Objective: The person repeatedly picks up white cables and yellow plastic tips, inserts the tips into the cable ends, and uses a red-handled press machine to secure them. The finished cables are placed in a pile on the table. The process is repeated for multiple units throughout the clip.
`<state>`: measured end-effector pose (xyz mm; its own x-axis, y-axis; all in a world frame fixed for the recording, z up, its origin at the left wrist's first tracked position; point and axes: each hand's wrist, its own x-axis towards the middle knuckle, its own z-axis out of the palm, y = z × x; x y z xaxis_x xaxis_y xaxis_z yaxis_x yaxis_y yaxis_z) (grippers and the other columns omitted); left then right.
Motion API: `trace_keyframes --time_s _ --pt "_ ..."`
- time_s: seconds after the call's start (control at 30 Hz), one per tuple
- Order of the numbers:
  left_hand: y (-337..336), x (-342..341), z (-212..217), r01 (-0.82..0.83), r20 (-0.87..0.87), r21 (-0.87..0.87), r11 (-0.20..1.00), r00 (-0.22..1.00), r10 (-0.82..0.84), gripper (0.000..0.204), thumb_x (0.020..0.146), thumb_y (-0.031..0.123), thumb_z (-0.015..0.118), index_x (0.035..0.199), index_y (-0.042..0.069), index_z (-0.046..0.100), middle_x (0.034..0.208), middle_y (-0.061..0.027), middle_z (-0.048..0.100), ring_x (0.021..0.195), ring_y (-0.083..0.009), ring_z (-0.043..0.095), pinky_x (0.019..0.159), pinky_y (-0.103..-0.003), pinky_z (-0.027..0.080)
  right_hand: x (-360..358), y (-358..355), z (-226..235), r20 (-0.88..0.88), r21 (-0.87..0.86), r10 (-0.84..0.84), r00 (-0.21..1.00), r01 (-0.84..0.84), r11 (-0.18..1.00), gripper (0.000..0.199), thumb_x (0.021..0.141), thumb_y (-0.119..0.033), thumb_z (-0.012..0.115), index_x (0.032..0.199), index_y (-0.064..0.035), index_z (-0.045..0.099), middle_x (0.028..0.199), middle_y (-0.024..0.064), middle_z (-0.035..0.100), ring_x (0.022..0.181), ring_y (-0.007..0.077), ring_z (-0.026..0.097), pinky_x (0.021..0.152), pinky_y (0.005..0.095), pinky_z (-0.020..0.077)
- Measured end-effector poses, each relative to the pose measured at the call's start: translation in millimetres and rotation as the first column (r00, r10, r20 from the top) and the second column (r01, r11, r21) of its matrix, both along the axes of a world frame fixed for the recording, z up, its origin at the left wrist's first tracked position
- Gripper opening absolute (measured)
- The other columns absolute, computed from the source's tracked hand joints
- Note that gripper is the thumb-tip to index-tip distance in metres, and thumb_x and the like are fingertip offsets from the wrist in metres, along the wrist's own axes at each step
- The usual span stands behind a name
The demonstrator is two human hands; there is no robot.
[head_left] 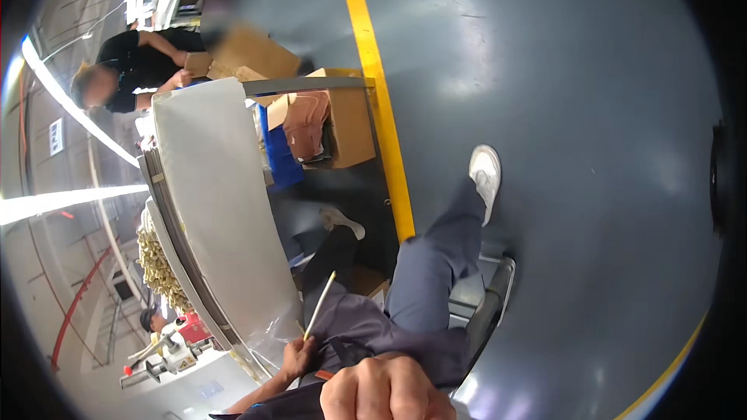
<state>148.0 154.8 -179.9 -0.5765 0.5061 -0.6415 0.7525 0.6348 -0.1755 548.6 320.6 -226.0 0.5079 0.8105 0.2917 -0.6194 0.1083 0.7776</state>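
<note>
A thin pale stick (320,306) is gripped at its lower end by the left hand (298,358), closed around it, and slants upward beside the edge of the grey table (218,210). The right hand (387,389) is curled into a fist at the lower edge; whether anything is held cannot be told. A cardboard box (346,120) stands beyond on the floor.

- A left hand (298,358) is pinching a thin pale stick (320,305) at the lower centre of the frame, the stick slanting up to the right.
- A right hand (387,390) is curling into a fist at the bottom edge.
- A grey-trousered leg (432,260) is stretching toward a white shoe (486,175) on the grey floor (560,109).
- Another person (132,62) is handling a cardboard box (253,53) in the upper left.
</note>
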Motion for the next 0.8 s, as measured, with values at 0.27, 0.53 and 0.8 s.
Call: trace_keyframes --time_s 0.27,0.53,0.8 --pt "16.7 58.0 -14.1 0.023 -0.216 -0.172 0.985 0.975 -0.06 0.047 0.099 0.048 0.058 0.093 0.004 0.072 0.079 -0.0164 0.071 0.073 -0.0292 0.067 0.07 -0.044 0.05 11.5 5.9 -20.3 -0.127 -0.127 0.048 0.991 -0.064 0.99 0.025 0.093 -0.023 0.07 0.078 -0.0036 0.07 0.075 0.0089 0.067 0.084 0.0346 0.069 0.075 0.0456 0.065" --pt "-38.6 59.3 6.1 -0.101 -0.178 0.031 0.994 0.978 0.105 0.048 0.101 0.051 0.053 0.096 0.007 0.07 0.08 -0.0163 0.07 0.079 -0.0332 0.068 0.073 -0.044 0.051 -13.1 -25.5 27.0 0.004 0.132 0.206 0.979 -0.204 0.97 0.023 0.089 -0.025 0.076 0.078 -0.005 0.073 0.076 0.0106 0.07 0.092 0.0453 0.069 0.08 0.0533 0.0625" --pt "-138.1 28.6 7.7 -0.211 0.052 0.31 0.927 0.977 0.204 0.044 0.101 0.049 0.053 0.099 0.007 0.068 0.084 -0.0204 0.069 0.083 -0.0397 0.069 0.073 -0.048 0.051 -72.9 -74.0 118.6 0.292 0.374 0.304 0.907 -0.401 0.836 0.024 0.087 -0.027 0.074 0.081 -0.0045 0.077 0.085 0.0144 0.075 0.101 0.0494 0.066 0.085 0.0557 0.0585"
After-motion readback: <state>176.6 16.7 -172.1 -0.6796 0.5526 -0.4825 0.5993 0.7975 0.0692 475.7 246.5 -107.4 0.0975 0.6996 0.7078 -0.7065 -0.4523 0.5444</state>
